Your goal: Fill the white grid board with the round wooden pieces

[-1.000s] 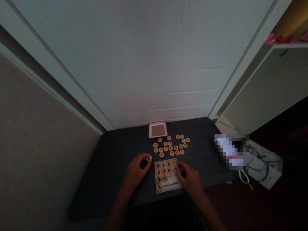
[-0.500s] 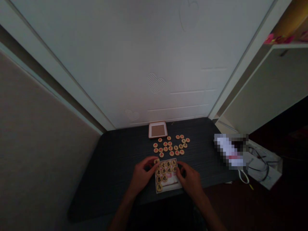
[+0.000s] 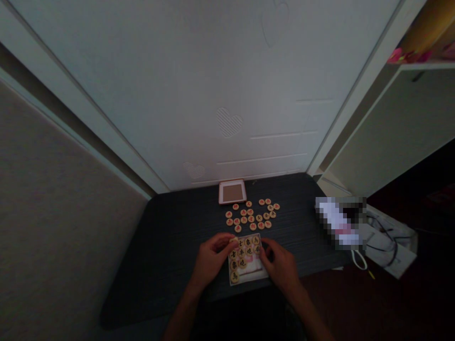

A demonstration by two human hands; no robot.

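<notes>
My left grip (image 3: pixel 209 258) pinches a round piece (image 3: pixel 232 239) at the ten o'clock corner of the shallow box (image 3: pixel 255 278), thumb over its face. My right grip (image 3: pixel 281 261) clasps the box's edge at two o'clock. Black-marked discs (image 3: pixel 242 253) sit inside. Toward twelve o'clock on the counter (image 3: pixel 170 237) lie loose discs (image 3: pixel 243 220), then a brown-centred tray (image 3: pixel 232 192).

I can read black Chinese characters on the round pieces (image 3: pixel 248 242) in the tray (image 3: pixel 250 280), low centre of the frame. Its top row gives 士, 象 and 马 toward the right; the second row has 士 at its left end and 炮 third along; under those sit 象 and 炮, then 马 bottom left. Just above, loose discs (image 3: pixel 251 219) on the surface (image 3: pixel 170 237) bear red or black characters, too small for me to make out.
</notes>
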